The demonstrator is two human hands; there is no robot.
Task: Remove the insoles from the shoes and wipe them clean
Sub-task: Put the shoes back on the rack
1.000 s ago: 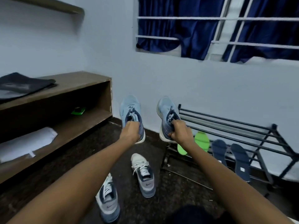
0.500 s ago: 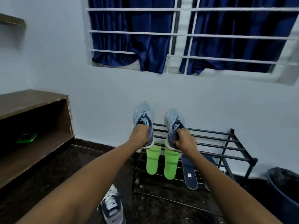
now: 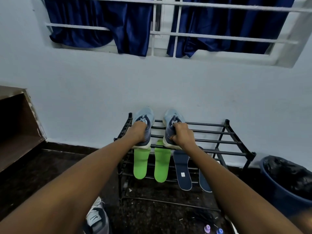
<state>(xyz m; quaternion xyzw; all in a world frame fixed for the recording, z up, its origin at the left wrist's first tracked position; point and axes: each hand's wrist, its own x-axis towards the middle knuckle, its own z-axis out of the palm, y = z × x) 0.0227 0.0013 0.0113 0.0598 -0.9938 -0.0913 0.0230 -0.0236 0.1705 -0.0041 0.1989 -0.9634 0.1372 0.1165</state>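
A pale wall with a barred, blue-curtained window [image 3: 135, 31] backs a dark floor, and against that wall stands a black metal shoe rack [image 3: 219, 141], its bars open so air can pass through. To the right sits a blue bin [image 3: 283, 191] lined with a black bag.

Both arms reach out to the rack's top tier. The left hand [image 3: 137, 132] is closed around the collar of the left light-blue shoe [image 3: 145, 115], and the right hand [image 3: 181, 134] grips the heel opening of the right light-blue shoe [image 3: 172, 117]; toes point at the wall, probably so the pair sits square across the bars. Whether the soles already rest on the bars is hard to tell.

Below, on the lower tier, two green insoles [image 3: 160, 164] and two navy insoles [image 3: 182, 171] lean side by side, apparently out of their shoes and set apart to dry. A grey-and-white sneaker [image 3: 96, 218] lies on the floor beside the rack.
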